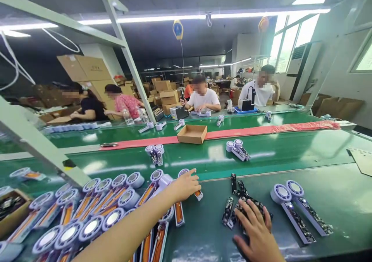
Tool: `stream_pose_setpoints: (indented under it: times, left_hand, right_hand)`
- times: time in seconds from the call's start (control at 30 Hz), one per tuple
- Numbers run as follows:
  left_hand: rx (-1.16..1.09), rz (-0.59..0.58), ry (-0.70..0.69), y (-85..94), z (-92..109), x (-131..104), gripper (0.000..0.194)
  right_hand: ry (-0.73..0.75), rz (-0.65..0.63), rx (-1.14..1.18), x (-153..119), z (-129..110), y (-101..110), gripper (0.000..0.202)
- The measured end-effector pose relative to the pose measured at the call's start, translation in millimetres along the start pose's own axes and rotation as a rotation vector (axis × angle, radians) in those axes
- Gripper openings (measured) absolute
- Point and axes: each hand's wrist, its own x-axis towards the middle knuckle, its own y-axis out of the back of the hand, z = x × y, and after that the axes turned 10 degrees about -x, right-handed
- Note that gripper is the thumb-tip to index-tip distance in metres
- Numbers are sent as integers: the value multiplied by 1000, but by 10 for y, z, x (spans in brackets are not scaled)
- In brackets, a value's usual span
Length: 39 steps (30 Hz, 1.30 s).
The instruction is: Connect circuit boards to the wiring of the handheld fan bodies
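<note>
My left hand [186, 184] reaches across to a purple fan unit [198, 194] at the right end of a crowd of similar units, its fingers over the unit's round head. My right hand [255, 231] lies with spread fingers on a heap of black circuit boards [247, 200]. Right of it, two fan units [296, 215] with boards in their handles lie side by side. The many units at left [116, 204] show orange parts inside open handles.
A green belt [197, 153] runs across, carrying small groups of fan units [238, 149]. Beyond are an open cardboard box [192, 134] on a red strip and several seated people. A metal post [43, 145] slants at left.
</note>
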Motion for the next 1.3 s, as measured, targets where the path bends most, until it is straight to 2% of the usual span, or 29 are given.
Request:
stream_pose_setpoints:
  times: [0.1,0.17,0.23,0.37,0.47,0.57,0.63,0.77,0.87,0.97,1.1,1.2,1.27,1.3]
  left_hand:
    - [17,38,61,193,137,49,33]
    - [-12,90,115,285,399,70,36]
    - [-49,137,130,296,766,79,35]
    - [-101,85,104,57,1479,97,32]
    - [-134,20,122,-198,1730,164,28]
    - [-153,12,173,-350,1722,235,29]
    - [-171,52,167,-367,1656,228,29]
    - [-206,261,122,-300,1592,10,37]
    - [-242,468,182,-304,1619,-236,36]
    - [-296,611,230,-363,1642,-400,33]
    - [-388,688,202,-389,1626,-442,34]
    - [-476,752,171,-350,1610,-433,36]
    - [-592,806,171,-324,1620,-437,36]
    - [-695,811,182,-317,1635,-439,34]
  right_hand:
    - [190,-112,116,111,2,76,64]
    - [213,-199,160,222,24,108,62]
    - [165,-235,159,323,69,118,58]
    - [-36,-127,79,370,158,142,52]
    - [-161,-84,66,290,151,174,44]
    - [-88,-128,85,227,96,163,39]
    - [-70,-133,82,231,70,139,37]
    - [-41,-102,67,323,95,145,32]
    - [60,-74,44,405,149,218,28]
    - [102,-12,18,508,207,287,29]
    - [-40,5,113,753,387,342,27]
    - [-268,-21,417,907,578,461,26]
    - [-416,42,633,905,601,608,27]
    - [-428,85,729,866,550,692,25]
